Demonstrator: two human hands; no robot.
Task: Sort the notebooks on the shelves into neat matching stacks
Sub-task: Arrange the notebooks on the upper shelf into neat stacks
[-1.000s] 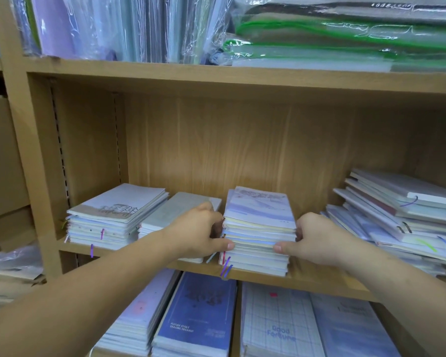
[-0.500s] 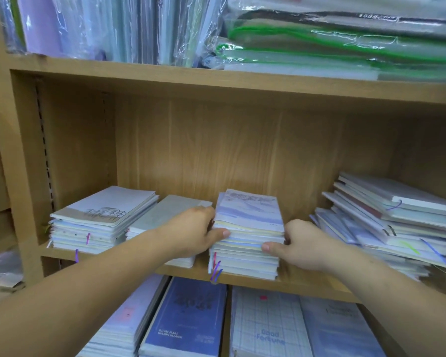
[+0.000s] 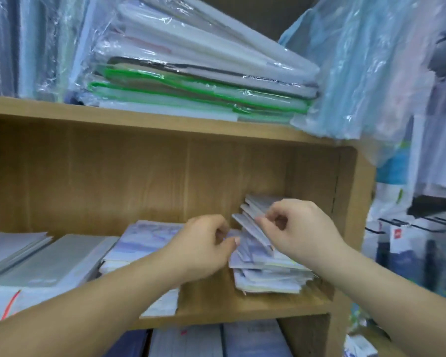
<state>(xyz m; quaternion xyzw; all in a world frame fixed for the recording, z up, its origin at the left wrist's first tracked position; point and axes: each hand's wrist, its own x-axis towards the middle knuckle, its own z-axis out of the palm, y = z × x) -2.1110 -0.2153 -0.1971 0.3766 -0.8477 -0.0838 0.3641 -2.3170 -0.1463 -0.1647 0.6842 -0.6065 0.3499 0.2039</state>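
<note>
Both hands are in the right end of the middle shelf (image 3: 242, 306), at an untidy pile of notebooks (image 3: 268, 269) that lies beside the bookcase's right wall. The right hand (image 3: 300, 229) has its fingers curled and pinches the far edge of a tilted notebook (image 3: 250, 229), a grey one whose upper end stands raised above the pile while its lower end slopes down toward the front. More covers fan out behind it, askew to one another. The left hand (image 3: 206, 249) is curled too, thumb and forefinger close together at the pile's left edge. Motion blur hides whether it actually grips a cover there or only touches it.

Left of the hands, partly under the left forearm, sits a squared stack with a lilac-and-blue cover (image 3: 144, 240). Next to that is a grey-topped stack (image 3: 54, 261), then a white stack (image 3: 11, 242) at the frame's edge. On the shelf above lie plastic-wrapped pads with green edging (image 3: 191, 83), and pale blue plastic bags (image 3: 358, 73) hang at the right. Blue and white notebooks on the lower shelf (image 3: 252, 340) show beneath.
</note>
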